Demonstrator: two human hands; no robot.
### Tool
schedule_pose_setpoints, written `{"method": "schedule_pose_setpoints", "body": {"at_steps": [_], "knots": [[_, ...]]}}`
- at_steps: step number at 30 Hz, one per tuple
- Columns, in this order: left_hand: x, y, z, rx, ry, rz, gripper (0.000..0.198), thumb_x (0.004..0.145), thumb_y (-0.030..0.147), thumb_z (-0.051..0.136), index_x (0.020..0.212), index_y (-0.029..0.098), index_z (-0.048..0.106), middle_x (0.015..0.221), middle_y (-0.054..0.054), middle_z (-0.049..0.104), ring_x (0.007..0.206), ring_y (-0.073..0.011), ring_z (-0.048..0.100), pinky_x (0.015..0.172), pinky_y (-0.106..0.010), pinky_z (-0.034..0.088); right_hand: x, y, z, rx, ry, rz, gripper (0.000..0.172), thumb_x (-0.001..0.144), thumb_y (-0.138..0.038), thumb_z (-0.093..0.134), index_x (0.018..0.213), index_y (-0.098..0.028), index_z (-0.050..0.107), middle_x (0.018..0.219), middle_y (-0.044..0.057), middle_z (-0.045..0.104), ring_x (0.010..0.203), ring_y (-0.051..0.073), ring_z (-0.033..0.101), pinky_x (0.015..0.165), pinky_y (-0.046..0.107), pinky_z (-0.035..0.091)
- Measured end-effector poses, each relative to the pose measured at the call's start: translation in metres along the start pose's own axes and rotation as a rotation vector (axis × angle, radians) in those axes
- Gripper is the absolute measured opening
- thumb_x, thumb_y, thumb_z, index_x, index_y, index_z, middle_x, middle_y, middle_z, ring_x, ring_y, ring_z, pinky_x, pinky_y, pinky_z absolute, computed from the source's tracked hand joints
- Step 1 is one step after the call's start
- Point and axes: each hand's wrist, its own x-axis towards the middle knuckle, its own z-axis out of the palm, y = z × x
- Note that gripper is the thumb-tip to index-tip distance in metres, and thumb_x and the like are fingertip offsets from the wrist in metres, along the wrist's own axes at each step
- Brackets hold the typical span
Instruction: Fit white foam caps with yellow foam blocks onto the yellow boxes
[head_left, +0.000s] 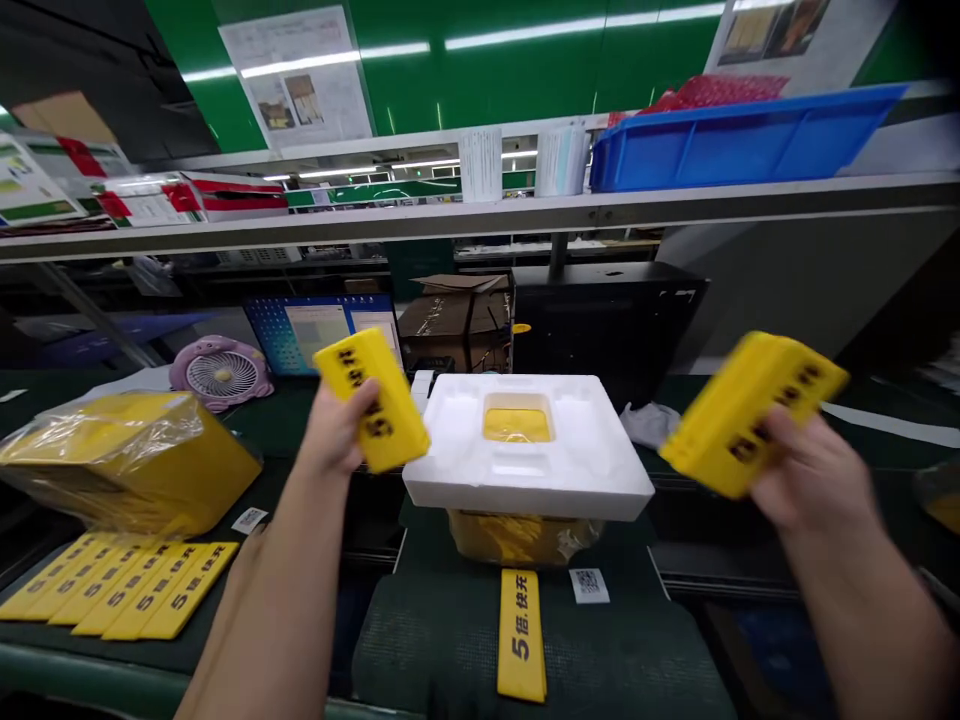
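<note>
Raised to the left of a white foam tray (480, 480), my left hand (330, 430) grips a flat yellow printed card (379, 400) with black lettering. On the right side, my right hand (810, 470) is closed around a thicker stack of yellow printed cards (739, 410), slightly blurred. The foam tray sits on top of a yellow box in clear plastic wrap (525, 540), and yellow shows through its middle opening. In front of that box lies one yellow printed strip (521, 640) on the dark green belt, beside a small QR label (589, 586).
At the left, a plastic-wrapped yellow box (142, 460) stands behind a fanned row of yellow strips (120, 590). A purple fan (221, 372), a monitor (322, 330), a cardboard box (454, 320) and a black case (600, 310) line the back. Overhead, a shelf holds a blue bin (750, 140).
</note>
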Motion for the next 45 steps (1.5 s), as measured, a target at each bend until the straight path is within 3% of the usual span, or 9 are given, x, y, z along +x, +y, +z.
{"method": "schedule_pose_setpoints", "body": {"at_steps": [4, 7, 12, 15, 20, 22, 27, 32, 45], "knots": [[0.038, -0.024, 0.066, 0.207, -0.003, -0.057, 0.075, 0.06, 0.02, 0.074, 0.123, 0.028, 0.036, 0.103, -0.007, 0.058, 0.081, -0.0215, 0.062, 0.07, -0.04, 0.054, 0.021, 0.001, 0.1, 0.125, -0.104, 0.09, 0.037, 0.065, -0.027, 0.065, 0.098, -0.023, 0.051, 0.103, 0.004, 0.06, 0.081, 0.019, 0.061, 0.065, 0.031, 0.054], [0.041, -0.049, 0.075, 0.286, -0.101, -0.124, 0.094, 0.06, 0.012, 0.072, 0.134, 0.034, 0.018, 0.108, -0.008, 0.056, 0.076, -0.0187, 0.062, 0.07, -0.039, 0.053, 0.021, 0.022, 0.124, -0.03, -0.204, 0.178, 0.052, 0.069, -0.03, 0.062, 0.117, -0.028, 0.042, 0.103, 0.003, 0.06, 0.073, 0.019, 0.062, 0.063, 0.034, 0.054], [0.044, -0.062, 0.059, 0.513, -0.269, -0.179, 0.091, 0.061, 0.023, 0.073, 0.133, 0.034, 0.018, 0.104, -0.008, 0.057, 0.068, -0.018, 0.061, 0.063, -0.035, 0.053, 0.022, 0.033, 0.124, -0.444, -0.394, 0.181, 0.071, 0.075, -0.034, 0.055, 0.135, -0.033, 0.018, 0.109, 0.005, 0.058, 0.073, 0.021, 0.062, 0.066, 0.04, 0.053], [0.049, -0.062, 0.055, 0.755, -0.363, -0.235, 0.099, 0.062, 0.036, 0.07, 0.137, 0.033, 0.005, 0.108, -0.011, 0.056, 0.071, -0.0222, 0.062, 0.063, -0.039, 0.053, 0.025, 0.038, 0.123, -0.833, -0.326, -0.061, 0.057, 0.08, -0.034, 0.042, 0.133, -0.019, 0.028, 0.12, 0.013, 0.05, 0.102, 0.029, 0.053, 0.087, 0.049, 0.043], [0.068, -0.073, 0.06, 1.342, -0.203, 0.192, 0.069, 0.064, 0.041, 0.062, 0.123, 0.011, 0.043, 0.138, -0.016, 0.029, 0.127, -0.0342, 0.024, 0.107, -0.051, 0.015, 0.049, 0.05, 0.126, -1.129, -0.29, -0.399, 0.056, 0.078, -0.032, 0.043, 0.13, -0.012, 0.036, 0.146, 0.011, 0.015, 0.133, 0.028, 0.008, 0.107, 0.049, 0.015], [0.079, -0.079, 0.059, 1.352, -0.265, 0.22, 0.056, 0.072, 0.041, 0.053, 0.121, 0.014, 0.047, 0.138, -0.011, 0.033, 0.128, -0.03, 0.024, 0.108, -0.051, 0.006, 0.062, 0.052, 0.129, -1.034, -0.402, -0.316, 0.061, 0.079, -0.04, 0.044, 0.133, -0.015, 0.033, 0.144, 0.009, 0.022, 0.131, 0.026, 0.018, 0.107, 0.043, 0.021], [0.093, -0.094, 0.051, 1.063, -0.313, 0.181, 0.036, 0.081, 0.034, 0.037, 0.101, 0.016, 0.06, 0.108, -0.007, 0.058, 0.104, -0.0204, 0.047, 0.094, -0.033, 0.036, 0.079, 0.055, 0.133, -0.97, -0.434, -0.325, 0.048, 0.078, -0.052, 0.04, 0.117, -0.027, 0.052, 0.116, 0.004, 0.052, 0.11, 0.024, 0.043, 0.096, 0.041, 0.034], [0.091, -0.096, 0.053, 1.158, -0.287, 0.152, 0.036, 0.079, 0.044, 0.043, 0.089, 0.017, 0.064, 0.094, -0.006, 0.06, 0.099, -0.0242, 0.045, 0.089, -0.037, 0.036, 0.082, 0.06, 0.133, -0.978, -0.378, -0.37, 0.036, 0.077, -0.047, 0.041, 0.091, -0.021, 0.063, 0.096, 0.005, 0.059, 0.101, 0.024, 0.044, 0.091, 0.038, 0.035], [0.097, -0.107, 0.047, 1.228, -0.266, 0.171, 0.031, 0.08, 0.036, 0.048, 0.104, 0.022, 0.061, 0.12, -0.004, 0.052, 0.115, -0.0249, 0.041, 0.102, -0.04, 0.028, 0.073, 0.055, 0.133, -1.208, -0.414, -0.545, 0.032, 0.083, -0.039, 0.04, 0.092, -0.023, 0.066, 0.103, 0.005, 0.059, 0.104, 0.026, 0.044, 0.088, 0.045, 0.035]]}}
